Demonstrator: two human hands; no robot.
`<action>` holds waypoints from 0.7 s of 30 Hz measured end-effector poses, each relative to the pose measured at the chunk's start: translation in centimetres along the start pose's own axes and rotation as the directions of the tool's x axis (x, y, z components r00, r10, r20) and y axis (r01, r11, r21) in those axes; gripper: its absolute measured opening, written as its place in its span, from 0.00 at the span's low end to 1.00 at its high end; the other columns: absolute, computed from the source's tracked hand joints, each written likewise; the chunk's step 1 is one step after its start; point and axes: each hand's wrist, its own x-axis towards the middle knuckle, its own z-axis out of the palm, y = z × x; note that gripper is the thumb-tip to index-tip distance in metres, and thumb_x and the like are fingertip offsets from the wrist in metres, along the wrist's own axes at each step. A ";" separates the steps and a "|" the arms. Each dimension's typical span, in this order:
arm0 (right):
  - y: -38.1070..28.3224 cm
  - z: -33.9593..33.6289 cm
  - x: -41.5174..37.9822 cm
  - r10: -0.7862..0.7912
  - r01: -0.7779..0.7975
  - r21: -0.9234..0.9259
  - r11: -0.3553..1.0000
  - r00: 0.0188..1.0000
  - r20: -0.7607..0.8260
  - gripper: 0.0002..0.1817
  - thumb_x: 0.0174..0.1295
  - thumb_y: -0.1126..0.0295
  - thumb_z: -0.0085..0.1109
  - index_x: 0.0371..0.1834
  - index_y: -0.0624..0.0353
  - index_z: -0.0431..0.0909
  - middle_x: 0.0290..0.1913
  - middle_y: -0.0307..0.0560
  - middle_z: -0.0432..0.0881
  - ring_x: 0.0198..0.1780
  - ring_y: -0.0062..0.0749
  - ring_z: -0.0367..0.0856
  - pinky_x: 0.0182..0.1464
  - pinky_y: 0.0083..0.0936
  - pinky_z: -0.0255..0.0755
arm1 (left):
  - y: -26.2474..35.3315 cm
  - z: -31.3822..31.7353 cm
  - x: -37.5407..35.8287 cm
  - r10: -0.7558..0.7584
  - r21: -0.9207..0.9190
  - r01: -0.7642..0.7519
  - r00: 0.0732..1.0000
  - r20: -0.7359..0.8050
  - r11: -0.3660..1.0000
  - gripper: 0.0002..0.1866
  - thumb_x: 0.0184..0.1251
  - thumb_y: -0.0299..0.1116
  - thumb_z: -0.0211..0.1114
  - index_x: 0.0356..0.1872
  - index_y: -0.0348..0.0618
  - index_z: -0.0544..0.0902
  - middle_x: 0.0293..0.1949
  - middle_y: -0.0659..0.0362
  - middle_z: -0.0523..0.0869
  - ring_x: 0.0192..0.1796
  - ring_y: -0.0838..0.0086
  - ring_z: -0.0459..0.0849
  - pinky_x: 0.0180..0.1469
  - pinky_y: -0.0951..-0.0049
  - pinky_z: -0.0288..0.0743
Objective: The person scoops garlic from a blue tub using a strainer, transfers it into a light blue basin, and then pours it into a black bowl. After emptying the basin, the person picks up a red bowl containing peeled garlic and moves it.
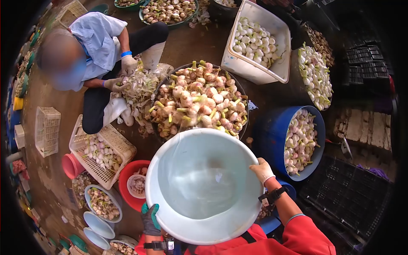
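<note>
While left hand [151, 219] and right hand [262, 170] grip basin [208, 231], tilt risk.
Either slackening could tip it onto garlic [197, 95] beyond them.

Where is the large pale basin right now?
Head view, lower centre: the basin is between the left hand and right hand, just nearer than the heaped garlic.

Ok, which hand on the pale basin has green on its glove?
The left hand, at the near-left rim of the basin: its glove is dark grey and green. The right hand, on the right rim, wears a pale glove.
</note>
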 end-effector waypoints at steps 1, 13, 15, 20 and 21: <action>0.1 0.0 0.1 -0.001 0.001 0.000 1.000 1.000 0.001 0.22 0.52 0.64 0.63 0.49 0.65 0.78 0.40 0.57 0.85 0.41 0.41 0.85 0.47 0.31 0.77 | -0.1 -0.1 0.2 -0.008 -0.005 0.008 1.000 0.005 1.000 0.21 0.53 0.21 0.65 0.52 0.36 0.78 0.45 0.55 0.84 0.42 0.65 0.83 0.49 0.66 0.78; 3.4 0.3 0.5 0.042 -0.042 -0.028 0.999 0.999 -0.007 0.25 0.52 0.63 0.62 0.50 0.67 0.77 0.43 0.61 0.84 0.45 0.46 0.84 0.51 0.33 0.75 | 0.4 0.6 0.7 -0.036 0.051 0.034 0.999 0.034 0.998 0.22 0.53 0.21 0.65 0.53 0.36 0.78 0.44 0.55 0.84 0.43 0.65 0.83 0.50 0.66 0.78; 3.5 0.2 0.3 0.038 -0.038 -0.031 0.999 0.999 -0.013 0.25 0.52 0.63 0.62 0.51 0.67 0.77 0.44 0.61 0.83 0.46 0.46 0.84 0.51 0.33 0.75 | 0.5 0.7 0.7 -0.042 0.055 0.040 0.998 0.046 0.998 0.22 0.53 0.21 0.65 0.53 0.36 0.78 0.44 0.55 0.84 0.43 0.65 0.83 0.50 0.66 0.77; 3.8 0.2 0.2 0.025 -0.028 -0.069 0.997 0.999 -0.043 0.21 0.53 0.68 0.62 0.49 0.67 0.76 0.38 0.53 0.84 0.39 0.36 0.83 0.45 0.30 0.76 | 0.8 0.9 0.8 -0.056 0.077 0.051 0.997 0.060 0.996 0.22 0.53 0.22 0.65 0.53 0.36 0.78 0.44 0.55 0.84 0.42 0.64 0.83 0.49 0.66 0.77; 3.7 0.3 0.1 0.019 -0.023 -0.083 0.996 0.999 -0.048 0.21 0.53 0.67 0.62 0.49 0.67 0.77 0.38 0.53 0.84 0.39 0.37 0.83 0.45 0.30 0.76 | 0.7 0.7 0.8 -0.059 0.079 0.054 0.996 0.067 0.995 0.22 0.53 0.22 0.64 0.53 0.36 0.78 0.44 0.55 0.84 0.42 0.64 0.83 0.49 0.66 0.77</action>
